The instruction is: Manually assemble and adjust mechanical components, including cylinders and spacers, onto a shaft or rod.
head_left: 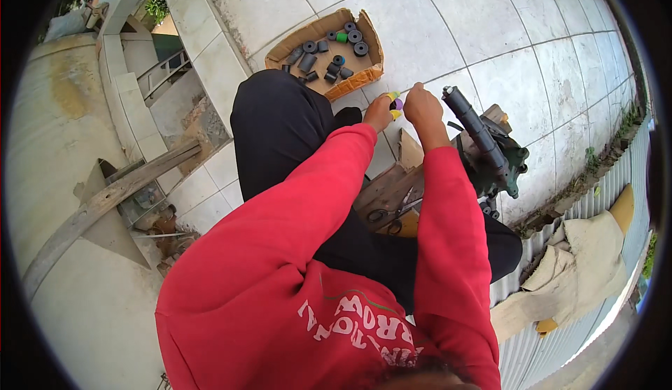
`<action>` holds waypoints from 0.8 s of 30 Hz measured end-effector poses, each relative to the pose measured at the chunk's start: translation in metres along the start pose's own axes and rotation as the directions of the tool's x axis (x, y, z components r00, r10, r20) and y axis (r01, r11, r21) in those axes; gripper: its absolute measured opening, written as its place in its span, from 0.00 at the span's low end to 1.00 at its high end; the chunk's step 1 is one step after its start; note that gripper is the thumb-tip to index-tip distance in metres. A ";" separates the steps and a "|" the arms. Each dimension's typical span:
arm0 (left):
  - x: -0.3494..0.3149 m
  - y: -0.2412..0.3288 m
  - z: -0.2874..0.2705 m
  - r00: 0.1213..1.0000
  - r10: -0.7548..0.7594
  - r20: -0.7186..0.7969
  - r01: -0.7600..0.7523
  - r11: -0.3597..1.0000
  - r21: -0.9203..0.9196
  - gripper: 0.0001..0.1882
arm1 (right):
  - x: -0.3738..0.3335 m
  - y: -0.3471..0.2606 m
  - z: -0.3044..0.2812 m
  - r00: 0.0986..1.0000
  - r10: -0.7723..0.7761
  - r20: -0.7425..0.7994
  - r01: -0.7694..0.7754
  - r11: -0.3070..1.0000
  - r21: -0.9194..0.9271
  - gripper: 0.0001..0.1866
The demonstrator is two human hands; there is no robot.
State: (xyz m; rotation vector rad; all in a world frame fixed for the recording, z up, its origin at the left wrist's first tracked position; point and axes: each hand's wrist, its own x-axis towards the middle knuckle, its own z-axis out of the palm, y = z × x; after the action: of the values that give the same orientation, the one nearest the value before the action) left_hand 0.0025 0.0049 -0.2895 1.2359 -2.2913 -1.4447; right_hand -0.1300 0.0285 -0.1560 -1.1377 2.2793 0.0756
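My left hand [379, 113] and my right hand [423, 106] meet in front of me above my knees. Between them they pinch a small yellow and purple piece [395, 103]. Both arms wear red sleeves, and my legs are in black trousers. Just right of my right hand stands a dark green metal machine part [490, 153] with a black cylinder sticking up. A pair of scissors [392, 211] lies on a wooden board by my right leg.
An open cardboard box [358, 75] on the tiled floor ahead holds several black rubber bushes and a green one. Corrugated metal sheet [602, 201] with pale cloth runs along the right. A wooden plank [105, 201] and rubble lie at the left.
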 end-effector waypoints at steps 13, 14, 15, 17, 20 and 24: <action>0.000 -0.008 0.020 0.927 -0.063 0.369 -0.023 0.975 0.222 0.10 | -0.061 -0.001 0.004 0.953 -0.244 -0.181 0.193 0.946 -0.260 0.04; -0.002 -0.007 0.025 0.924 -0.058 0.379 -0.030 0.975 0.221 0.10 | -0.064 0.003 0.005 0.955 -0.233 -0.182 0.182 0.949 -0.258 0.04; -0.003 -0.006 0.029 0.890 -0.103 0.445 -0.005 0.972 0.235 0.12 | -0.067 0.008 0.007 0.954 -0.240 -0.181 0.185 0.943 -0.276 0.05; -0.002 -0.015 0.033 0.857 -0.146 0.494 0.017 0.966 0.256 0.15 | -0.068 0.009 0.007 0.947 -0.259 -0.188 0.197 0.935 -0.296 0.05; 0.004 -0.039 0.017 0.879 0.023 0.476 -0.161 0.954 0.252 0.21 | -0.070 -0.004 -0.002 0.882 -0.381 -0.276 0.330 0.919 -0.214 0.05; -0.004 0.014 0.004 0.827 0.015 0.562 -0.341 0.809 0.480 0.26 | -0.084 0.019 -0.002 0.887 -0.356 -0.295 0.308 0.930 -0.199 0.05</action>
State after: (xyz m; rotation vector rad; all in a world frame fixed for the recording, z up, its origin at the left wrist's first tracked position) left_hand -0.0050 0.0129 -0.2799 0.6980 -3.2980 -1.1747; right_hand -0.1058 0.1003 -0.1142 -1.7178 2.3479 -0.0886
